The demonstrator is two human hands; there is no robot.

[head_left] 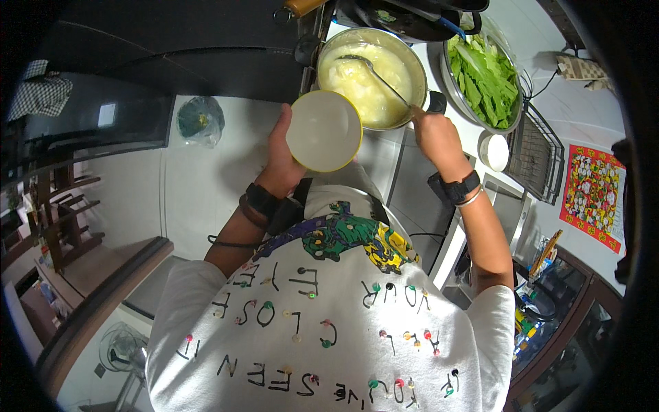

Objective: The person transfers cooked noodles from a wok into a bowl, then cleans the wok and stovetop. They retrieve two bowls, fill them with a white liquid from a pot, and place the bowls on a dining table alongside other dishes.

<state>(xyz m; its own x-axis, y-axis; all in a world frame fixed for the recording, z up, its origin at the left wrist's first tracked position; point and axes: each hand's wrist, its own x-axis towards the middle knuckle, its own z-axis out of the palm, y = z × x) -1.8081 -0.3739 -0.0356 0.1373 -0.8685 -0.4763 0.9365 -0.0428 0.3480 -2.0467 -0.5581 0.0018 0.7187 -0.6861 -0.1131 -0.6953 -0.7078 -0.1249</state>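
Note:
My left hand (pixel 281 147) is closed on the side of a white bowl (pixel 324 130) with a yellow rim; nothing shows inside it. Just beyond it stands a metal pot (pixel 420 72) of pale yellow, lumpy soupy food (pixel 384 75). With its fingers wrapped round the handle, my right hand (pixel 438 137) grips a metal ladle (pixel 391 89) at the pot's right rim. The ladle's head lies in the food near the far left of the pot. The bowl overlaps the pot's near left edge in view.
A metal basin (pixel 449 89) of green leafy vegetables (pixel 484 79) stands to the right. Nearer are a small white bowl (pixel 494 152) and a black wire rack (pixel 535 151). A dark pan (pixel 412 24) sits behind the pot. A plastic bag (pixel 200 121) lies on the floor at left.

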